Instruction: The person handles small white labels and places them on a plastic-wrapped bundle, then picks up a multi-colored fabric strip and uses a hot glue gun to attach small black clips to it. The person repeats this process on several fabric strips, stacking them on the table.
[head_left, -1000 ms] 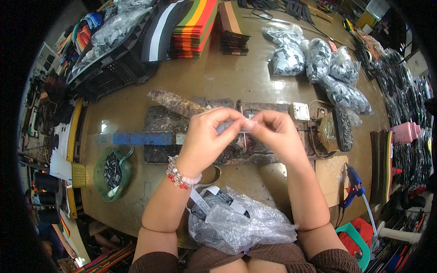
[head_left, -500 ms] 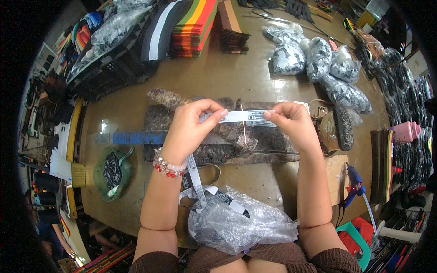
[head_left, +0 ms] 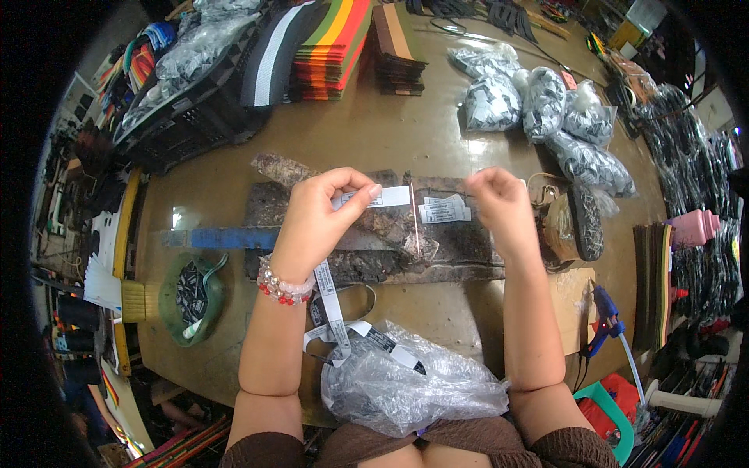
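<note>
Now, left hand (head_left: 324, 214): my grip clamped on the label strip (head_left: 395, 196).
Right hand (head_left: 502, 204): blurred; I can't tell if closed.
Wire (head_left: 416, 218): could snag the strip if I slacken.

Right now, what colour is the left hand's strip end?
The strip end is white with dark print; head view.

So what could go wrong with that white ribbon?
The white ribbon might slip, because only the left hand is pinching its upper end. That end could also catch on the thin rod close by. Lower down, the ribbon's loose curls might tangle near the plastic bag.
</note>
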The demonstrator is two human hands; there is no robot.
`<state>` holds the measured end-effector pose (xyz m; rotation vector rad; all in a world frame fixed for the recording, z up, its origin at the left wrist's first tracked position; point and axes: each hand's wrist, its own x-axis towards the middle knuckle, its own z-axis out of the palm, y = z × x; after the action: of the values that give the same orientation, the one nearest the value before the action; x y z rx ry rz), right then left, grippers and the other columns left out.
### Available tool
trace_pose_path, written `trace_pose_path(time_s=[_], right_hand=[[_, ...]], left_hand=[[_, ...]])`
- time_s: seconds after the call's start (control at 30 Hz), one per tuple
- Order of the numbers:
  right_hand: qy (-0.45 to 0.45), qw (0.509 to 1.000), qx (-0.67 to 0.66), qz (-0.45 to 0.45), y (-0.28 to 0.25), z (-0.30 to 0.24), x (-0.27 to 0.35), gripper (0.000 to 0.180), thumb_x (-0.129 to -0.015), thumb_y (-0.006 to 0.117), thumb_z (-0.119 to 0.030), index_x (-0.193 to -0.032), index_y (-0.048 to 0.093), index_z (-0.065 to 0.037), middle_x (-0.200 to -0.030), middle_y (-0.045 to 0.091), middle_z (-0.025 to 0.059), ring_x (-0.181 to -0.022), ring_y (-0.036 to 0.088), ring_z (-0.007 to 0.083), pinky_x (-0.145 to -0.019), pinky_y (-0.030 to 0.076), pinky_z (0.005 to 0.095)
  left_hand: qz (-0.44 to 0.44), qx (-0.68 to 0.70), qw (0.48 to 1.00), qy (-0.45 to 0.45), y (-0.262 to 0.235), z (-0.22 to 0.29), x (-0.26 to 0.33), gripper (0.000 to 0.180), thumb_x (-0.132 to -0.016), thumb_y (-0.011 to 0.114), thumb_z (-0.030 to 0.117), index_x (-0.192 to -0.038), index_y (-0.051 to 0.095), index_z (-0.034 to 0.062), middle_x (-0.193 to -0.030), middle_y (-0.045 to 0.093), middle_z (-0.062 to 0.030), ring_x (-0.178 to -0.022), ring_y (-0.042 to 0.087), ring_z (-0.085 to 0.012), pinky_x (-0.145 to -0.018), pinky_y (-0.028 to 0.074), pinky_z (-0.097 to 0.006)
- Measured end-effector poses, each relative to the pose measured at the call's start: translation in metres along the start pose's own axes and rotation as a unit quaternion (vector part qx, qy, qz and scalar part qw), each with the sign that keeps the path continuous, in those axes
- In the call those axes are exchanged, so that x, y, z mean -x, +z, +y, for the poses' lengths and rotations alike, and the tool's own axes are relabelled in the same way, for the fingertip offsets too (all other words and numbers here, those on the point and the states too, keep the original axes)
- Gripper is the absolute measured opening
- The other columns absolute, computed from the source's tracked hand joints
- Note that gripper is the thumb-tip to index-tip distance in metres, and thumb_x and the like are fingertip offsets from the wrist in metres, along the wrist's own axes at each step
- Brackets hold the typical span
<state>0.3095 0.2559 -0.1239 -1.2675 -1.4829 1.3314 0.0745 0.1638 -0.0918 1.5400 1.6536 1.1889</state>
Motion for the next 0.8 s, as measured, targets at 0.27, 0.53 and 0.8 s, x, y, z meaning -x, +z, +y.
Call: trace_pose_path(time_s=[0.27,0.53,0.8], right_hand=[[0.165,0.827,-0.496,-0.206,0.012,-0.002,0.009,0.029,-0.1,0.05,-0.029,-0.094,0.058,-0.002,-0.074,0.055,0.0021,-0.069,0.055,0.0123,-0.06,0.045,0.0234],[-0.018,0.995,-0.043,-0.083,0.032,-0.023,0.028,0.019,-0.083,0.074,-0.017,-0.079,0.069,0.001,-0.071,0.061,-0.0019,-0.066,0.049,0.0039,-0.059,0.039,0.022],[-0.004,0.998,-0.016,-0.065,0.035,-0.007,0.023,0.021,-0.083,0.074,-0.018,-0.075,0.068,0.001,-0.068,0.059,-0.0016,-0.065,0.047,0.0042,-0.057,0.038,0.0223]], left_hand=[[0.001,0.046,0.999,0.025,0.013,0.008,0.005,0.014,-0.086,0.069,0.011,-0.089,0.069,-0.0026,-0.079,0.07,-0.0062,-0.073,0.063,-0.0091,-0.067,0.049,-0.025],[0.007,-0.003,0.999,0.035,0.018,0.008,0.006,0.015,-0.085,0.069,0.012,-0.089,0.069,-0.0027,-0.083,0.071,-0.0118,-0.074,0.067,-0.0167,-0.067,0.051,-0.028],[0.008,-0.047,0.998,0.035,0.019,-0.002,0.004,0.016,-0.085,0.067,0.014,-0.088,0.068,-0.0019,-0.081,0.069,-0.0133,-0.072,0.067,-0.0196,-0.066,0.05,-0.031]])
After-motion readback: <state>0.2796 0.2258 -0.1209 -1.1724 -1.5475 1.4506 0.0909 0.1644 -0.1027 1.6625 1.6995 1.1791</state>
